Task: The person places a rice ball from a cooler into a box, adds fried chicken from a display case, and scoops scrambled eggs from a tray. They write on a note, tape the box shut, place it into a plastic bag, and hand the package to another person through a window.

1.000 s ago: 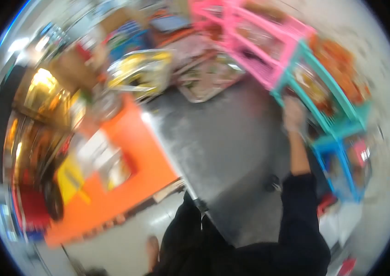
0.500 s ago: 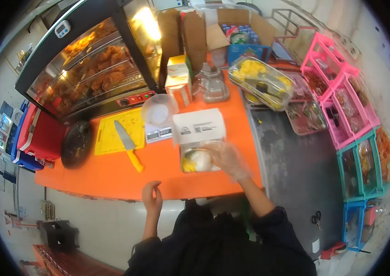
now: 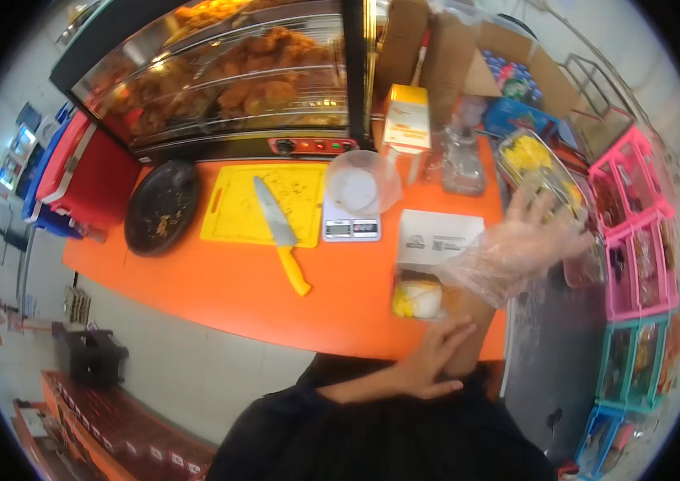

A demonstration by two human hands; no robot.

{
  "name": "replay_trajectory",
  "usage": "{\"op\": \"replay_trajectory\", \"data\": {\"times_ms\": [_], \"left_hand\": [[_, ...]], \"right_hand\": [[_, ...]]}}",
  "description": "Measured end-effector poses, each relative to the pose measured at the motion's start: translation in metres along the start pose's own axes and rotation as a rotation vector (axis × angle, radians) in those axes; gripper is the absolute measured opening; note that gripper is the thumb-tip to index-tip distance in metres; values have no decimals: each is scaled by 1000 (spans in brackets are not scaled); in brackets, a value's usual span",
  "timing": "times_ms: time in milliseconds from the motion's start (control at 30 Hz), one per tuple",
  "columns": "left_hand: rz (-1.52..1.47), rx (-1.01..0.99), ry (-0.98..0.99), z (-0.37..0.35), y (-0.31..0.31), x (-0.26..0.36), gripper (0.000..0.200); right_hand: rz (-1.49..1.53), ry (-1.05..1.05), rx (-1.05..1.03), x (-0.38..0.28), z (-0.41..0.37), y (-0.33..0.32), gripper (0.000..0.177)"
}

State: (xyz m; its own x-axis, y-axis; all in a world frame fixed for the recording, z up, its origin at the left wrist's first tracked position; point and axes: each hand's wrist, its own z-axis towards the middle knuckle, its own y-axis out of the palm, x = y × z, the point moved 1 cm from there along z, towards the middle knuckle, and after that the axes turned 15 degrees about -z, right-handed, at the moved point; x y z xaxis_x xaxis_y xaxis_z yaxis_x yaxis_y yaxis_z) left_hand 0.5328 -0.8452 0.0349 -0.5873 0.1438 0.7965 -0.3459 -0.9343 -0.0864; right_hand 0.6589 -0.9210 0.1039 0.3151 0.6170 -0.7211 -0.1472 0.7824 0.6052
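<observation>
My right hand (image 3: pixel 528 232), in a clear plastic glove, is raised with fingers spread and nothing visible in it. It is nearest the metal tray (image 3: pixel 544 164) of yellow food. My bare left hand (image 3: pixel 439 358) lies against my right forearm, fingers stretched out. Below my right hand, a white paper food box (image 3: pixel 440 232) stands with its lid up. In it sit a white mound (image 3: pixel 422 298), which looks like rice, and yellow pieces (image 3: pixel 404 301). My right wrist and glove hide the box's right side.
On the orange counter (image 3: pixel 228 276) are a knife (image 3: pixel 280 232), yellow cutting board (image 3: pixel 236 192), digital scale (image 3: pixel 351 228) with a clear tub (image 3: pixel 362 184), and black mortar (image 3: pixel 162 208). A glass warmer (image 3: pixel 228 88) of fried chicken stands behind. Pink baskets (image 3: pixel 637 232) line the right.
My right hand has left the box and moved right and up, its fingers spreading. My left hand has come right onto my right forearm. The camera view has turned left.
</observation>
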Motion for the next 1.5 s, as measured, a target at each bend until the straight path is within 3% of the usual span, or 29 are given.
{"op": "replay_trajectory", "data": {"times_ms": [33,100,133,200,267,300,367,400,433,500,533,567,600,633,700,800,867,900,967,1033,1067,1133,1200,1233,1300,1367,1433,1467,1500], "left_hand": [[22,9,6,2,5,-6,69],[-314,374,-33,-3,0,-17,85],[-313,374,-35,4,-19,-14,85],[-364,278,1,9,-74,-11,80],[-93,366,-331,-60,-122,-65,75],[-95,353,-324,-61,-159,-55,75],[-378,625,-410,-44,-248,-34,60],[-382,615,-425,-42,-284,-36,60],[-105,696,-332,-38,-322,-45,65],[443,832,-134,-47,-376,-68,76],[430,819,-144,-67,-391,-86,76],[773,528,-483,-83,-404,-115,82],[1097,202,-796,-94,-412,-134,88],[912,51,-827,-105,-415,-139,97],[1017,-74,-1037,-132,-403,-131,91],[1013,-101,-828,-152,-405,-129,88],[990,-166,-777,-152,-414,-129,85],[975,-203,-736,-149,-419,-131,83],[828,-255,-926,-159,-429,-142,83],[939,-400,-902,-144,-420,-114,70],[925,-444,-867,-123,-404,-100,70],[380,171,-560,-92,-352,-72,58],[146,280,-669,-92,-290,-88,45],[-2,151,-780,-89,-257,-101,47],[-205,8,-967,-72,-186,-114,51],[-262,-45,-1032,-67,-132,-147,53],[308,-68,-578,-80,-91,-214,55],[335,-188,-686,-72,-83,-216,55],[375,-317,-787,-62,-81,-209,55]], "right_hand": [[32,9,-6,5,-8,10,46],[58,47,-23,19,-26,31,48],[59,87,-39,29,-34,42,48],[59,199,-78,61,-57,73,49],[35,316,-153,101,-85,107,51],[9,379,-220,121,-103,122,51],[-80,511,-431,167,-140,146,53],[-133,551,-512,187,-159,150,54],[-134,546,-500,210,-167,145,54],[-1252,279,-692,258,-180,112,52],[-1602,199,-622,269,-171,110,51],[-1955,94,-529,280,-153,107,50],[-1975,88,-506,294,-149,95,50],[-2060,127,-558,310,-149,80,50],[-2154,175,-590,314,-141,62,51],[-2054,144,-539,307,-151,52,54],[-1945,-267,-629,302,-154,54,50],[-1912,-285,-661,305,-152,62,46],[-2018,-351,-638,322,-148,88,41],[-2197,-372,-532,325,-140,93,40],[-2057,-364,-497,310,-133,99,36],[-1935,-338,-424,278,-127,84,31],[-1925,-425,-237,221,-127,39,27],[-2006,-275,4,188,-129,6,23],[-1762,-16,697,118,-136,-65,25],[-2028,-43,879,65,-134,-116,30],[-1928,471,431,59,-135,-181,39],[-1912,685,250,52,-128,-188,48],[-1881,620,183,61,-129,-209,55]]}}
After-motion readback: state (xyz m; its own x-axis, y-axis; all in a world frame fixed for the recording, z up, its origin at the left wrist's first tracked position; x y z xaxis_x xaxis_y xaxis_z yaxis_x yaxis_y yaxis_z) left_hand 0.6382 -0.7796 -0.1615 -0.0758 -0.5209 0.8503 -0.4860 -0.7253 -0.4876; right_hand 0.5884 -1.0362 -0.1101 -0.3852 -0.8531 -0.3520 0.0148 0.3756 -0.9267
